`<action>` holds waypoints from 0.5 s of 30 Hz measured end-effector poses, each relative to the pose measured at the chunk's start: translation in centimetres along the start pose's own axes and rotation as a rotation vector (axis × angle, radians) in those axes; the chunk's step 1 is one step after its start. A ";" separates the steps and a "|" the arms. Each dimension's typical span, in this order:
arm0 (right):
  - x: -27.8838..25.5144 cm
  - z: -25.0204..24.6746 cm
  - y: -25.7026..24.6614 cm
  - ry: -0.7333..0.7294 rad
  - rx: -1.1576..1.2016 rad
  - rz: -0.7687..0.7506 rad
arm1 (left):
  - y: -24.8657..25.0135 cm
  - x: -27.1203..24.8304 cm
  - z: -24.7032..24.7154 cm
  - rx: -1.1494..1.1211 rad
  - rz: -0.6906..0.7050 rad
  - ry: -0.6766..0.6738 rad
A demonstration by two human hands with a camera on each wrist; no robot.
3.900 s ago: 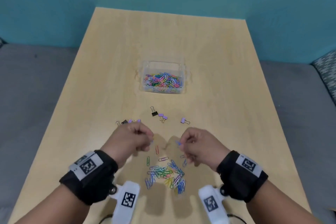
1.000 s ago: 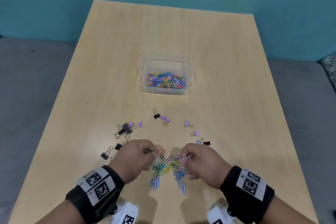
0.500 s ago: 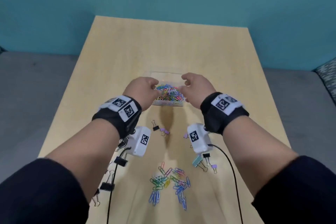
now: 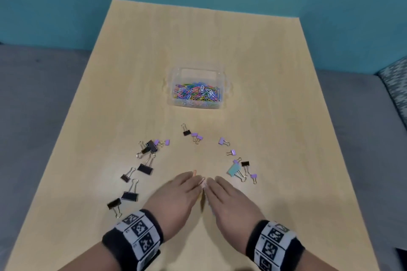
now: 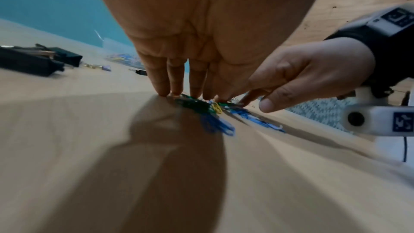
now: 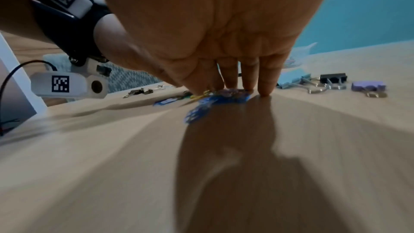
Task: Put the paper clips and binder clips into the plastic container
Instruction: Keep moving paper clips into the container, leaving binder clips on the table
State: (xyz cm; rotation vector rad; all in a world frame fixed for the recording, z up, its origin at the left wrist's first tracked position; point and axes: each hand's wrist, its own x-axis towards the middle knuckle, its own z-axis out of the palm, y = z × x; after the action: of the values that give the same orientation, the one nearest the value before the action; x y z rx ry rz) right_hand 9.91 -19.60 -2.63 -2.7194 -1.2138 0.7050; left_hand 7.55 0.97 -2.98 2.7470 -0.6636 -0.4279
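A clear plastic container [image 4: 174,86] stands mid-table, holding several coloured paper clips [image 4: 197,94]. Near the front edge, my left hand [image 4: 187,182] and right hand [image 4: 218,185] lie side by side, palms down and fingers straight, over a pile of loose paper clips [image 5: 215,121]. Both hands' fingertips touch the table around the pile [image 6: 215,98], which they mostly hide in the head view. An orange clip [image 4: 194,172] and a pink clip [image 4: 202,181] peek out at the fingertips. Black binder clips [image 4: 145,168] lie to the left, small purple ones [image 4: 196,136] ahead, and a teal one [image 4: 233,169] to the right.
The wooden table [image 4: 220,39] runs back to a teal wall. Grey upholstery flanks it on both sides, with a patterned cushion [image 4: 396,86] at the far right. Binder clips form a loose arc between my hands and the container.
Half a second ago both hands were up over the container. They have come back to the front of the table and now lie flat on the loose clip pile.
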 end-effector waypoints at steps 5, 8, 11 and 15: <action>-3.5 -0.5 0.0 0.132 0.204 0.139 | 0.5 -3.9 -0.3 -0.251 -0.311 0.131; -4.5 -0.2 -0.4 0.078 0.337 0.338 | 1.5 -4.9 0.1 -0.371 -0.486 0.077; -3.2 0.2 -1.7 0.074 0.358 0.343 | 2.8 -3.4 0.7 -0.338 -0.463 0.065; 0.0 0.0 -2.9 0.149 0.334 0.327 | 3.2 -0.6 1.1 -0.308 -0.463 0.084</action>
State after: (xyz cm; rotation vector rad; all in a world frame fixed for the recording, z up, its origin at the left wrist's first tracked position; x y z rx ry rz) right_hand 7.95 -17.61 -1.88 -2.6463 -0.5645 0.6499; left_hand 5.43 -1.72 -2.77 2.5824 0.0682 -0.4617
